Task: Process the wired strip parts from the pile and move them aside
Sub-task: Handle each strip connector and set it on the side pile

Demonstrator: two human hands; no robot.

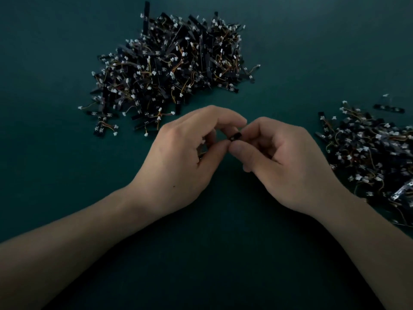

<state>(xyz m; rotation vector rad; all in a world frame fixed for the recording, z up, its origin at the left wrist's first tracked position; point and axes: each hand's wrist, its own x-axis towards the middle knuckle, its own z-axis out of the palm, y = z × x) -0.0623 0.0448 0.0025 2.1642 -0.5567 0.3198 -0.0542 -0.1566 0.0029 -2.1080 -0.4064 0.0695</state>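
both hands meet mid-surface, left hand [183, 157] and right hand [283, 162] fingers curled pinching one small black strip part [236, 136], big pile [169, 68] behind, second heap [368, 153] off right

Dark teal work surface [44, 63] (matte, darker toward the near edge) across the view.

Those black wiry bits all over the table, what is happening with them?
A person is working with both hands over a dark green table. The left hand and the right hand pinch one small black strip part between their fingertips. A big pile of the same wired parts lies farther back, and a second pile lies at the right edge.
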